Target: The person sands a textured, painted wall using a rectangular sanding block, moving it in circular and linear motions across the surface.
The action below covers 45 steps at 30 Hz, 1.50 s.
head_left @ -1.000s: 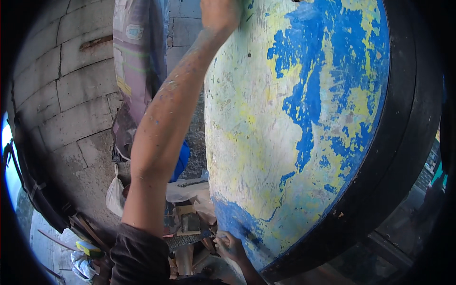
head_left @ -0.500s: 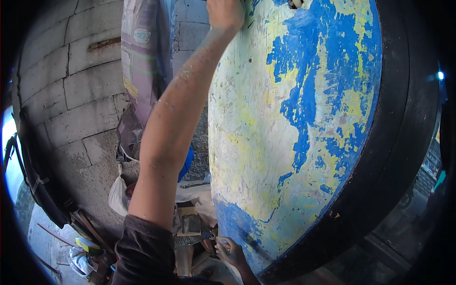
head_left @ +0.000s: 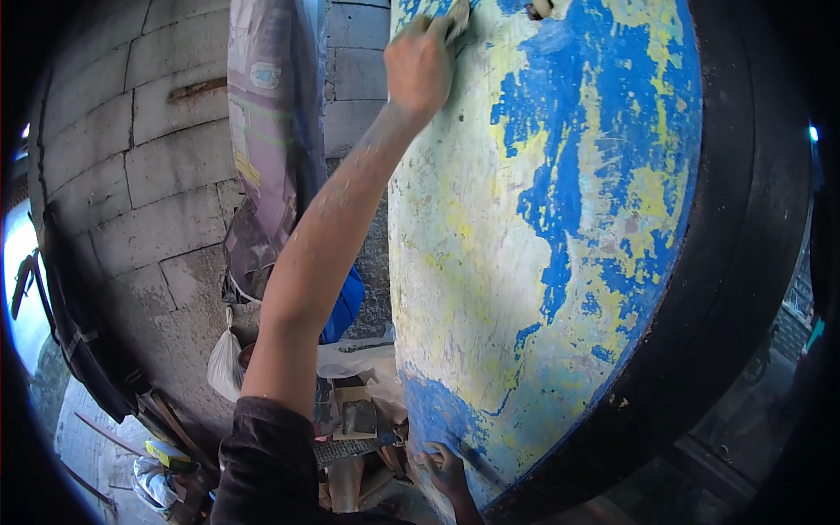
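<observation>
A large curved panel (head_left: 472, 289), which looks like a boat's hull, rises in front of me. Its blue and yellow paint is worn through to whitish patches. Stretched up to the panel's top left, my left hand (head_left: 418, 74) is closed round a small pale flat piece (head_left: 458, 16), pressed against the painted surface. The exact kind of this piece cannot be made out. Low down, by the blue lower end of the panel, my right hand (head_left: 448, 471) has its fingers loosely bent and apart, with no held thing visible.
A black rim (head_left: 744, 262) borders the panel on the right. On the left stands a grey block wall (head_left: 175, 192) with a hanging purplish cover (head_left: 267, 114) and a white tied bag (head_left: 226, 363). Below lie a blue thing (head_left: 346, 306), a dark block (head_left: 359, 417) and a yellow sponge-like block (head_left: 166, 453).
My left hand has come lower in view, so its fingers and the pale piece now show. My right hand sits slightly lower and further right. The whole view has shifted a little.
</observation>
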Available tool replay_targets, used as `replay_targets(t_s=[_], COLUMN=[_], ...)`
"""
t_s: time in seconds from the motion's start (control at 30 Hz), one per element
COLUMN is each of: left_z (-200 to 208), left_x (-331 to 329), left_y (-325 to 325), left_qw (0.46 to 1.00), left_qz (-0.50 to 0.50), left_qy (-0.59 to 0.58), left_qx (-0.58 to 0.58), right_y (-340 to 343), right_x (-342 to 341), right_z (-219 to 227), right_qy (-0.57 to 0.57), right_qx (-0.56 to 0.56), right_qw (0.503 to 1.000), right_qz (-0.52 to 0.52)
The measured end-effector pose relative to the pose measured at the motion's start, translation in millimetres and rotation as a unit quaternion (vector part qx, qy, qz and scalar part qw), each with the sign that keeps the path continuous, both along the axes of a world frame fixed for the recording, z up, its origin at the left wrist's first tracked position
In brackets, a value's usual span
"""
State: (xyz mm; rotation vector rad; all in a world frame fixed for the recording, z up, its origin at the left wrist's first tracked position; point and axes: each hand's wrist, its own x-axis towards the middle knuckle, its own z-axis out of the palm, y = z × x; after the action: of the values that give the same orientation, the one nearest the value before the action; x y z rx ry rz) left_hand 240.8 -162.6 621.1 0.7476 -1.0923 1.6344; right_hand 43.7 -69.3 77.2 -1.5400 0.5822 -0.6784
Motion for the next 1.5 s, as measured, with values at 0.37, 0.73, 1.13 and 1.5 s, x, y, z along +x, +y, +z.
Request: replay_targets(t_s=[0.37, 0.73, 1.13, 1.5], left_z=[10, 14, 24, 27], left_x=[0, 4, 11, 1], left_y=[20, 22, 16, 29], left_qw=[0.999, 0.994, 1.000, 0.994], left_qz=[-0.010, -0.039, 0.001, 0.015], left_qy=[-0.031, -0.089, 0.011, 0.015], left_qx=[0.022, 0.051, 0.026, 0.111], right_y=[-3, 5, 24, 6], right_x=[-10, -19, -5, -18], right_z=[2, 2, -9, -17], right_qy=[0.058, 0.065, 0.043, 0.085], right_qx=[-0.047, -0.034, -0.061, -0.031], right_qw=[0.997, 0.997, 0.997, 0.994], right_qz=[0.001, -0.019, -0.004, -0.057])
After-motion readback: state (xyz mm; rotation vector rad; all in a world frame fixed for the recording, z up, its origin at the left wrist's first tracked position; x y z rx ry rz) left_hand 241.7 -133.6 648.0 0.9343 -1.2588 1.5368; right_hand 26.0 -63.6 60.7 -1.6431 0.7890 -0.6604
